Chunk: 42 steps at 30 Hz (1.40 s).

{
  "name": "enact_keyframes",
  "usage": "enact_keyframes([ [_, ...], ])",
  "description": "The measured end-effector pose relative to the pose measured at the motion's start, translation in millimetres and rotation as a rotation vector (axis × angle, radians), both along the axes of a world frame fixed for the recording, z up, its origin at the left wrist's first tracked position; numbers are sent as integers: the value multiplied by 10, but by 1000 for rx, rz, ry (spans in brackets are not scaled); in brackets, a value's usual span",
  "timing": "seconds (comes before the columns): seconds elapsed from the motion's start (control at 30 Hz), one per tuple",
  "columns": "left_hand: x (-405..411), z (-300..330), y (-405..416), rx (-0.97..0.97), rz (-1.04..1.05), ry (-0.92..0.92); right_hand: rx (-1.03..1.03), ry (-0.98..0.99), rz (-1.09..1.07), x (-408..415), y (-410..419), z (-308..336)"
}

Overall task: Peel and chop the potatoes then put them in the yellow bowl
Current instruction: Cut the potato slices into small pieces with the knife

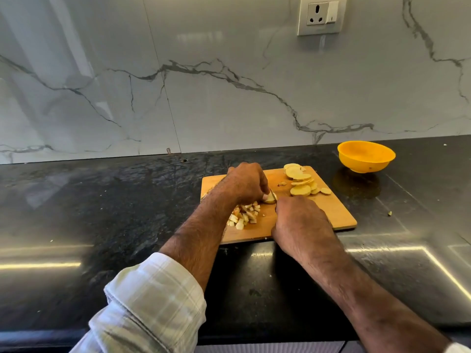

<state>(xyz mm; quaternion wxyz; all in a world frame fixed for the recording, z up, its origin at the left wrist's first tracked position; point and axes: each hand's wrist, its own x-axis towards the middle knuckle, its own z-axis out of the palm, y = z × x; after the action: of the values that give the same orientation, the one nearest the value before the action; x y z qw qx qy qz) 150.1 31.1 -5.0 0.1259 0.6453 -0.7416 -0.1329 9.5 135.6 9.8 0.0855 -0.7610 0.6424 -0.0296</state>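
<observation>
A wooden cutting board (pixel 336 212) lies on the black counter. On its far side sits a stack of round potato slices (pixel 300 183). A heap of small potato cubes (pixel 244 215) lies near its left edge. My left hand (pixel 244 183) curls over a few potato slices (pixel 269 199) and holds them on the board. My right hand (pixel 302 220) is curled around a knife, whose blade tip (pixel 273 194) shows against those slices; the handle is hidden in the fist. The yellow bowl (pixel 366 156) stands behind the board at the right and looks empty.
The black stone counter (pixel 114 212) runs left and right, with its front edge near my sleeves. A marble backsplash rises behind it, with a wall socket (pixel 319 15) high up. Small peel scraps lie on the board (pixel 282 184) and on the counter (pixel 389 213).
</observation>
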Motion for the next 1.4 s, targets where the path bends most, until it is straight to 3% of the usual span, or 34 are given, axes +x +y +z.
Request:
enact_keyframes([
  [0.27, 111, -28, 97, -29, -49, -32, -157, -103, -62, -25, 24, -117],
  [0.63, 97, 0, 142, 11, -41, 85, 45, 16, -56, 166, -86, -6],
  [0.83, 182, -26, 135, -52, -40, 75, -275, -163, -54, 40, 24, -220],
  [1.07, 182, -57, 105, -53, -36, 65, -97, -46, -17, 141, 54, -167],
  [1.23, 159, -17, 127, -45, -55, 47, -163, -68, -4, 183, -101, -174],
  [1.4, 239, -36, 62, 39, -147, 90, -358, -263, -31, -238, -75, -250],
])
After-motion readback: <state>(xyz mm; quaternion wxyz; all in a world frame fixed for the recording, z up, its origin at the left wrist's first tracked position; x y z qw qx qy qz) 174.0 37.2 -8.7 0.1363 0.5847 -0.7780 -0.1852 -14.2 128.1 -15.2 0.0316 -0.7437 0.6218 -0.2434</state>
